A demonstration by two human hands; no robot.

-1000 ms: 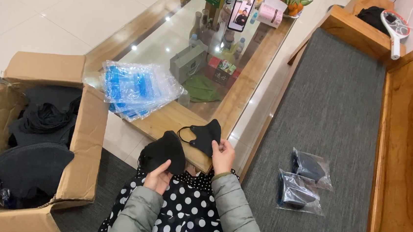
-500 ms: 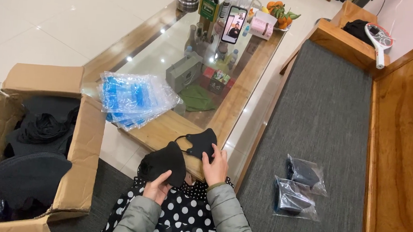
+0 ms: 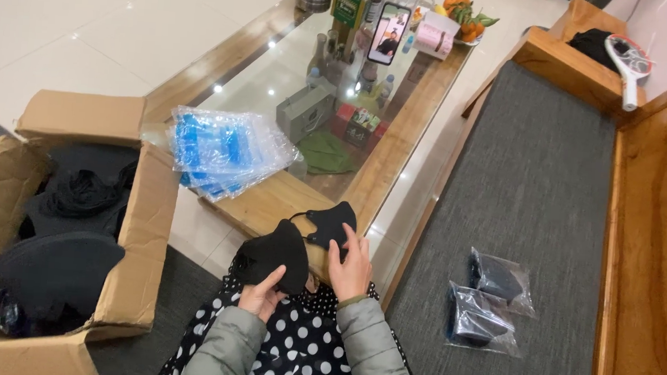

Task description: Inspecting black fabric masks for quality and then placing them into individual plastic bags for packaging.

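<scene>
My left hand [image 3: 263, 295] grips a stack of black face masks [image 3: 271, 254] above my polka-dot lap. My right hand [image 3: 351, 265] holds a single black mask [image 3: 328, 222] by its lower edge, just right of the stack and over the near corner of the wooden table [image 3: 269, 202]. Both sleeves are grey-green and padded.
A pile of clear blue-printed bags [image 3: 224, 150] lies on the glass-topped table. An open cardboard box [image 3: 140, 228] of black masks stands on the left. Two bagged masks [image 3: 491, 301] rest on the grey bench cushion [image 3: 532, 187]. A phone [image 3: 388, 33], bottles and fruit crowd the table's far end.
The view has shifted slightly. Both hands stay together over my lap, with the single mask held a little closer to the stack.
</scene>
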